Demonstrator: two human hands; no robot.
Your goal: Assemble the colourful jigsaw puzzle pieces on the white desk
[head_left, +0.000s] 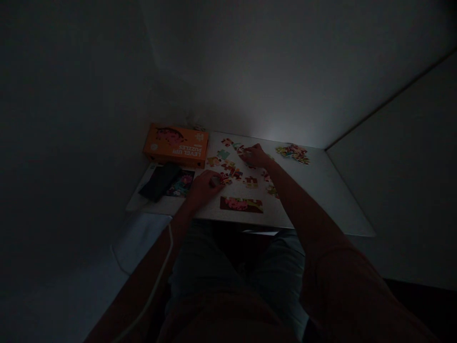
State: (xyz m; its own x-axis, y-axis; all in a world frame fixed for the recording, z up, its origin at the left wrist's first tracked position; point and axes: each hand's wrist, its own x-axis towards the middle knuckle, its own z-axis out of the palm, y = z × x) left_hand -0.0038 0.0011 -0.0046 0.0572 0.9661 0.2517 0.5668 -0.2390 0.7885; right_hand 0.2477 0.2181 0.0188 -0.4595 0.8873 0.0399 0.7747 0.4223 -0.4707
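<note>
Dim view down onto a white table [321,190]. Left hand [205,186] flat near the table's near edge, fingers curled loosely at a loose puzzle piece [224,179]; whether gripped, cannot tell. Right hand [255,156] farther out among scattered puzzle pieces [232,167], fingers bent down onto them, grip unclear. Joined strip of pieces [241,204] just near the left hand. Orange puzzle box [175,145] far left, dark pouch [160,181] beside it, another heap of pieces [293,153] far right.
</note>
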